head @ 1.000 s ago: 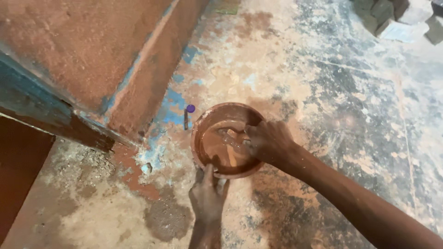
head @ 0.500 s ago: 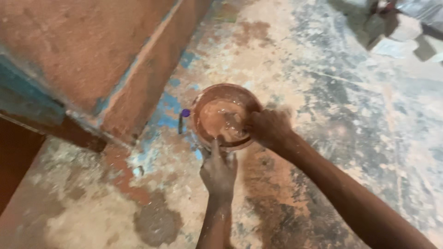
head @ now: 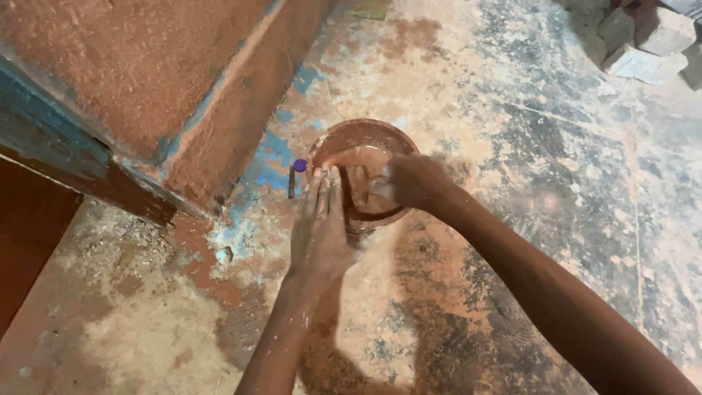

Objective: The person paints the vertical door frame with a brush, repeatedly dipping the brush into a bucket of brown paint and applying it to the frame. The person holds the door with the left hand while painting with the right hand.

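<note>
Observed from the head view: a round brown bowl (head: 363, 139) sits on the concrete floor (head: 556, 190), just beside the lower edge of a red-brown wall (head: 146, 80) with worn blue paint along its base. The bowl holds muddy, reddish-brown liquid.

Left hand (head: 322, 227): flat and open, fingers (head: 319, 192) extended and held together, pointing away from the person. The fingertips lie on the near left rim of the bowl. The hand grips nothing. Pale residue coats the hand and forearm.

Right hand (head: 413, 181): reaches in from the right, over the bowl's right rim, with the fingers curled down into the bowl. Whether it has hold of anything inside cannot be determined; the fingertips are hidden by the hand itself and the liquid.

Just left of the bowl, a small purple cap (head: 300, 165) sits at the top of a thin dark stick-like object (head: 291, 184) lying on the floor; its nature is unclear.

The floor is stained in reddish, grey and blue patches. Several stone blocks (head: 643, 33) lie at the upper right, well apart from the bowl.
</note>
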{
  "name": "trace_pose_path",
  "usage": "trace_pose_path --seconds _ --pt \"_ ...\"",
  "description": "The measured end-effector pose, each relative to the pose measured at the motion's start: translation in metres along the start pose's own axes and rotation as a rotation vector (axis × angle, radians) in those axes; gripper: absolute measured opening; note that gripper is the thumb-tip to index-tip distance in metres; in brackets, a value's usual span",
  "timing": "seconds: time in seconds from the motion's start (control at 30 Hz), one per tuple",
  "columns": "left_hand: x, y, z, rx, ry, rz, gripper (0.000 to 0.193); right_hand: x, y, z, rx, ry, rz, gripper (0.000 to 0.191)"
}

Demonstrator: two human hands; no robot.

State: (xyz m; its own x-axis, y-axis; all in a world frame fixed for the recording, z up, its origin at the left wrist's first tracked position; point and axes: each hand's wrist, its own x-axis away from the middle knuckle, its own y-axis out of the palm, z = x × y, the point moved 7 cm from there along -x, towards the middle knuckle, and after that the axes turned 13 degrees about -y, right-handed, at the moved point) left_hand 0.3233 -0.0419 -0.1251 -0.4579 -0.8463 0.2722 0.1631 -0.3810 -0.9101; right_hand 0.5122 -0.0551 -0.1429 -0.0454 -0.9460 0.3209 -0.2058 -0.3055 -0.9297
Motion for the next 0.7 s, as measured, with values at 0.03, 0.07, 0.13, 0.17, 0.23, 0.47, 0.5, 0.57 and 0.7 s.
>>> trace_pose_path --seconds 0.03,0.07,0.13,0.17,0.23,0.47,0.5,0.57,0.7 --pt "-0.003 0.002 -0.002 -0.012 0.002 -0.013 0.127 -0.003 -0.003 -0.002 0.018 -0.014 0.038 0.046" --pt "-0.005 0.006 -0.004 -0.023 0.002 -0.028 0.126 -0.006 -0.005 -0.004 0.036 -0.030 0.073 0.039" --pt "-0.008 0.011 0.000 -0.025 0.081 0.017 0.126 -0.009 -0.013 -0.011 0.115 -0.080 0.144 0.032" --pt "-0.007 0.013 0.000 -0.024 0.116 0.041 0.126 -0.010 -0.017 -0.016 0.173 -0.113 0.178 0.032" --pt "-0.004 0.013 0.001 0.011 0.156 0.170 0.129 -0.012 -0.022 -0.019 0.262 -0.121 0.177 0.034" --pt "-0.002 0.017 -0.008 0.104 0.133 0.232 0.131 -0.016 -0.027 -0.021 0.324 -0.057 0.150 0.032" --pt "-0.003 0.018 -0.008 0.077 0.121 0.212 0.132 -0.015 -0.027 -0.016 0.313 -0.021 0.152 0.028" --pt "-0.004 0.021 -0.008 0.022 0.097 0.169 0.133 -0.009 -0.041 -0.027 0.507 -0.158 0.385 0.029" --pt "-0.005 0.020 -0.006 0.010 0.069 0.162 0.130 0.018 -0.058 -0.049 0.881 -0.405 0.864 0.034"
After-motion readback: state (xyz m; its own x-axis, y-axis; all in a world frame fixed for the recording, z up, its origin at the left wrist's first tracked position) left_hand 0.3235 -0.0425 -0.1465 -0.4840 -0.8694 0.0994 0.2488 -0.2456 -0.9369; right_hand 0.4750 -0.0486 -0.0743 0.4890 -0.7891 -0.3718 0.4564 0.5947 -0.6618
